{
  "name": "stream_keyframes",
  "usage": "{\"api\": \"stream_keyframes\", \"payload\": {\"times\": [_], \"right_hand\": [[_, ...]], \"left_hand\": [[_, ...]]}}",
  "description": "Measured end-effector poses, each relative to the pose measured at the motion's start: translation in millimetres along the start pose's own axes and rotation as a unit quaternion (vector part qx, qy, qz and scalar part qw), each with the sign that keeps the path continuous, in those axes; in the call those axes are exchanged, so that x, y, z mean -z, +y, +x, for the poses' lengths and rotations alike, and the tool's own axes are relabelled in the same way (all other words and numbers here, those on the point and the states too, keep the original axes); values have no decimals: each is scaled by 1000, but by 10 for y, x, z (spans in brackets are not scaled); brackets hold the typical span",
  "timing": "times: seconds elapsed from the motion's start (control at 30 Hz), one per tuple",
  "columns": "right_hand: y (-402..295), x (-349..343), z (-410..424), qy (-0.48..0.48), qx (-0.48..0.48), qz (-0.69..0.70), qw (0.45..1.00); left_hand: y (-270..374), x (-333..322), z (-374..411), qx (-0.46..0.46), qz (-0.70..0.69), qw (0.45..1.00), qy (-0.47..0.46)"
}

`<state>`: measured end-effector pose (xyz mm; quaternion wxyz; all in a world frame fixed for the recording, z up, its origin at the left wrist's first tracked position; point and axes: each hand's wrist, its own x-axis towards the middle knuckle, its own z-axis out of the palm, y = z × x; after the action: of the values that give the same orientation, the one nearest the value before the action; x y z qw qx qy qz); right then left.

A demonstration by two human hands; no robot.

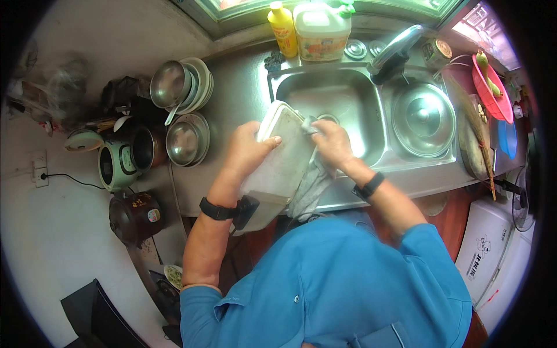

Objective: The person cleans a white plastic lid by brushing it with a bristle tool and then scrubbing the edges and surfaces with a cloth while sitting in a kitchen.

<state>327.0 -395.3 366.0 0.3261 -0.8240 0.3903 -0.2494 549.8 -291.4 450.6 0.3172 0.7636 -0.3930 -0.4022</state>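
My left hand [246,145] grips a pale rectangular plastic board or container [272,163] by its left edge, thumb on the face towards me. The piece is tilted over the front of the counter, with a raised whitish rim at its upper end. In my right hand [334,143] is a bunched grey cloth [310,187], pressed against the right edge of that plastic piece. The rest of the cloth hangs down below the hand. Just beyond both hands lies the stainless steel sink basin [370,98]. What the plastic piece's far side looks like is hidden.
Stacked bowls [169,85] stand on the left, near a green rice cooker [115,167]. A chrome faucet [398,50] leans over the sink. A metal pot with a lid [423,117] fills the right basin. Behind stand a yellow bottle [283,32] and a white jug [322,32].
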Motion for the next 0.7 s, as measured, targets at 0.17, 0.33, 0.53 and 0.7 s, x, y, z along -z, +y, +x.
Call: {"api": "stream_keyframes", "payload": {"times": [0.17, 0.33, 0.53, 0.7], "right_hand": [[-440, 174, 128, 91, 65, 110, 988], [-559, -114, 13, 95, 75, 117, 986], [-70, -547, -76, 84, -47, 94, 991], [-130, -725, -44, 114, -77, 68, 988]], "left_hand": [[64, -75, 27, -16, 5, 1000, -4], [88, -202, 31, -65, 69, 995, -8], [-73, -190, 74, -32, -54, 998, 26], [-129, -174, 49, -41, 0, 998, 44]]}}
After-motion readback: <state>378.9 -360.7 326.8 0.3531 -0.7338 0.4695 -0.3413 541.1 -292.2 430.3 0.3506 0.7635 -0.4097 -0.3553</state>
